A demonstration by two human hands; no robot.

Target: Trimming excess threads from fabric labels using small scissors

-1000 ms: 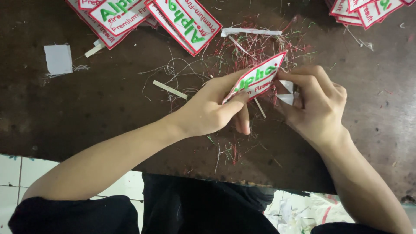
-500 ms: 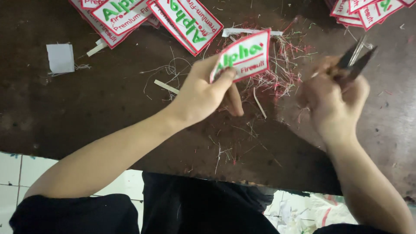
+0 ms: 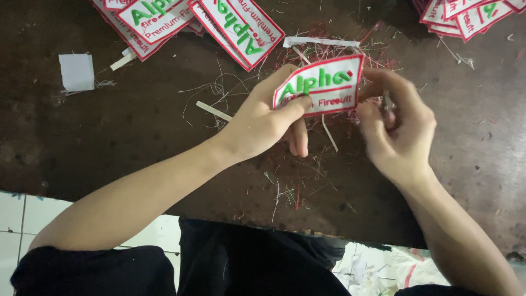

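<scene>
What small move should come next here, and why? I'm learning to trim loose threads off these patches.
Probably bring the right hand, which grips a small metal tool, to the right edge of the embroidered patch. The left hand holds that patch up by its lower left part, above the heap of thread clippings, and the right hand sits just beside its free edge.

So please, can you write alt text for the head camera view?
The left hand holds up a white patch with a red border, while the right hand grips a small metal tool beside it. Thread scraps and more patches lie on the dark table.
</scene>
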